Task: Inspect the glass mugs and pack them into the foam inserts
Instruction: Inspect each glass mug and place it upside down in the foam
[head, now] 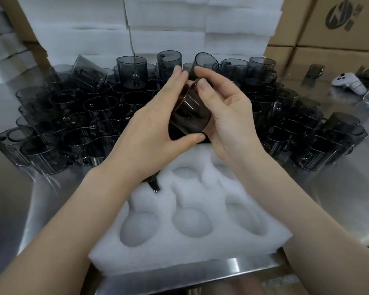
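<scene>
Smoked-glass mug (189,116) is hanging tilted over the foam insert (200,254), left hand (156,128) and right hand (226,120) curling round it — inspection seemingly underway; most cavities (192,222) are lying empty, dozens of mugs (73,116) waiting behind.

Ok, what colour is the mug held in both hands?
Dark smoky grey, see-through glass mug; head view.
</scene>
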